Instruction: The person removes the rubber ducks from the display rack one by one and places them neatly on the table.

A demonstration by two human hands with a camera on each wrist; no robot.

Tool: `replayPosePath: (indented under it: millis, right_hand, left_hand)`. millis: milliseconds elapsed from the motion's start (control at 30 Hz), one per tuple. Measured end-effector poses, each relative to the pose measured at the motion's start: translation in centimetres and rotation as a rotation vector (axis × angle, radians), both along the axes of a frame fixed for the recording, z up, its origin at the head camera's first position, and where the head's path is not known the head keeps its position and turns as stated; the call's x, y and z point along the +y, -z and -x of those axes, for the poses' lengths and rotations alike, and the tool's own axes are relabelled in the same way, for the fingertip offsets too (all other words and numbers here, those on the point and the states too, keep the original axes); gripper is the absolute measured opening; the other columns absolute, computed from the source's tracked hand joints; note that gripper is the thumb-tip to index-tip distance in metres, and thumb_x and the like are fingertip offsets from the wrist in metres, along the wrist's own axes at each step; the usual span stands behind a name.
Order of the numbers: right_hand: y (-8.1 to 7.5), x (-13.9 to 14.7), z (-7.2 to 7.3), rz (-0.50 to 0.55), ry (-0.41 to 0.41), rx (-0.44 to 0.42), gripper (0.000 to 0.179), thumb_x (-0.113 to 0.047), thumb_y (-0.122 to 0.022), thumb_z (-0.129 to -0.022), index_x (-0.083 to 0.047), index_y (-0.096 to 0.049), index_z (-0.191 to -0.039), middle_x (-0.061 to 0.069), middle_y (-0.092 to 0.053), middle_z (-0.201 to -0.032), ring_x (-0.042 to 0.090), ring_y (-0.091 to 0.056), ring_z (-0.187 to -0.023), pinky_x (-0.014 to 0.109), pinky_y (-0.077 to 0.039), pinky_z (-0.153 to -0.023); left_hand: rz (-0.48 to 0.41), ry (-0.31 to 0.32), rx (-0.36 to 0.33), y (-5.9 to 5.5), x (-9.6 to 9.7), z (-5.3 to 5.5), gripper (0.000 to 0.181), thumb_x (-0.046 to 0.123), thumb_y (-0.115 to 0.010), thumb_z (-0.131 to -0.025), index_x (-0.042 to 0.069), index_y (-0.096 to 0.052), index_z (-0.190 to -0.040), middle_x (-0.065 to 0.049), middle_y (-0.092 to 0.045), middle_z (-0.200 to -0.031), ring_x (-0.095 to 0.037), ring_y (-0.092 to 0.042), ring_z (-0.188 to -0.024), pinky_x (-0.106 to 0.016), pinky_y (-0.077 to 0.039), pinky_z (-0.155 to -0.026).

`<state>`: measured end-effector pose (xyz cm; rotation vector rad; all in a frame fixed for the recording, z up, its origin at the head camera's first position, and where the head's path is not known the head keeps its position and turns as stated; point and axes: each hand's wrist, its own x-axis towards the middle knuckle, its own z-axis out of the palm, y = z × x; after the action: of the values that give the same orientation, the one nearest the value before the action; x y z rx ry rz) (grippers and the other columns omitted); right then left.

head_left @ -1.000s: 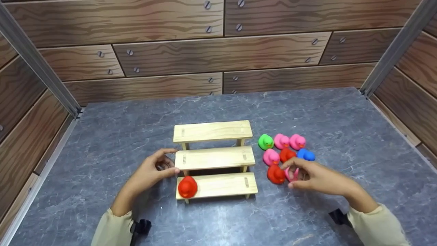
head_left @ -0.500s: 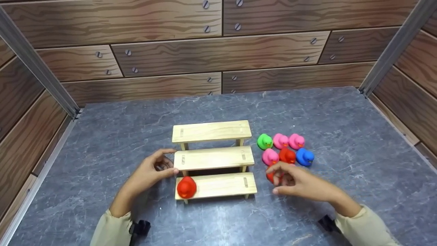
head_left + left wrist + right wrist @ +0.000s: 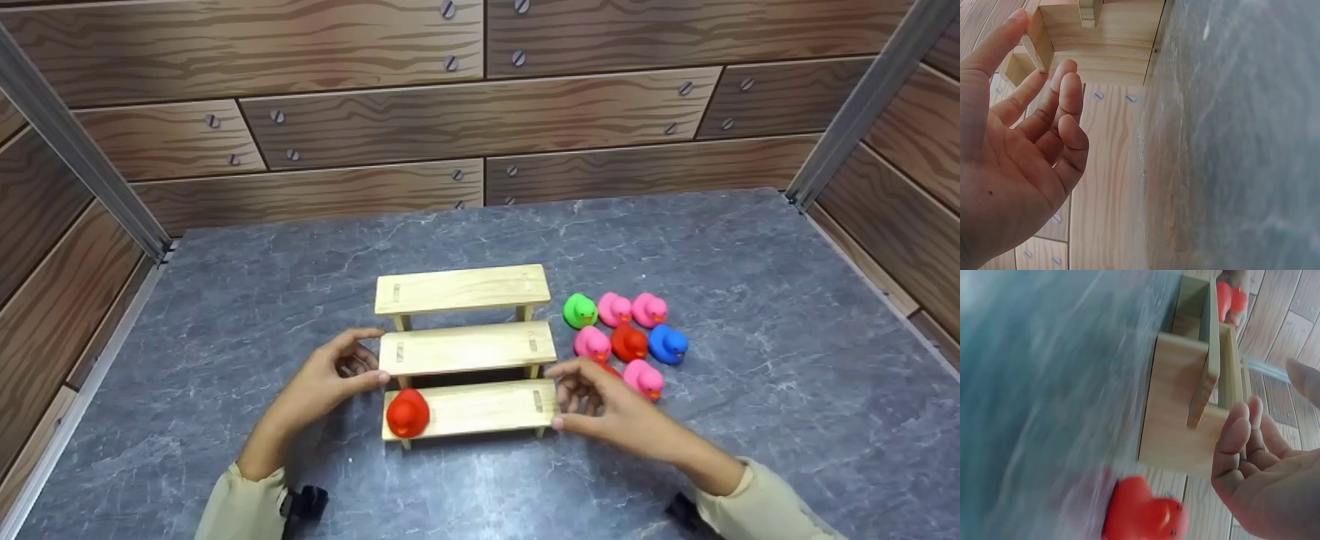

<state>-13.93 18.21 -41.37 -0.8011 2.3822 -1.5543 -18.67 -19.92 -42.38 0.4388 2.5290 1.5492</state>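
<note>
A three-step wooden stand [image 3: 469, 349] stands mid-table, a red rubber duck [image 3: 407, 414] sitting on the left end of its lowest step. My left hand [image 3: 322, 388] pinches the left end of the middle step between thumb and index finger; its other fingers hang loosely curled. Beside the right end of the lowest step, my right hand [image 3: 615, 420] holds nothing, thumb and fingers apart. Another red duck [image 3: 1140, 512] lies on the table below that hand in the right wrist view; in the head view the hand mostly hides it.
To the right of the stand are a green duck [image 3: 580, 310], several pink ducks [image 3: 643, 379], a red duck [image 3: 629, 342] and a blue duck [image 3: 668, 344], close together. Wood-patterned panels [image 3: 480, 120] wall the grey table [image 3: 285, 277] at the back and sides.
My right hand has moved left from over the ducks to the lowest step's right end, uncovering the front pink duck and the blue one. My left hand keeps its place at the stand.
</note>
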Motion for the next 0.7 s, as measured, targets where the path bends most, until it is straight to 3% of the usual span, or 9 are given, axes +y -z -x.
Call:
replayPosePath:
  millis: [133, 700]
  right_hand:
    - [0.0, -1.5, -0.2, 0.002, -0.02, 0.028, 0.05, -0.017, -0.074, -0.084, 0.002, -0.051, -0.124, 0.015, -0.059, -0.095, 0.004, -0.053, -0.078, 0.018, -0.048, -0.065]
    - [0.3, -7.2, -0.8, 0.042, -0.003, -0.063, 0.051, -0.019, -0.076, -0.083, -0.001, -0.051, -0.123, 0.013, -0.057, -0.096, 0.003, -0.05, -0.076, 0.014, -0.043, -0.066]
  left_hand:
    - [-0.004, 0.001, 0.004, 0.1, -0.1, 0.0, 0.057, 0.018, -0.076, -0.083, 0.003, -0.052, -0.132, -0.012, -0.062, -0.093, -0.013, -0.055, -0.076, -0.022, -0.046, -0.066]
    - [-0.005, -0.004, 0.009, 0.1, 0.1, 0.0, 0.056, 0.018, -0.076, -0.082, 0.003, -0.053, -0.131, -0.017, -0.062, -0.098, -0.014, -0.056, -0.078, -0.022, -0.047, -0.067]
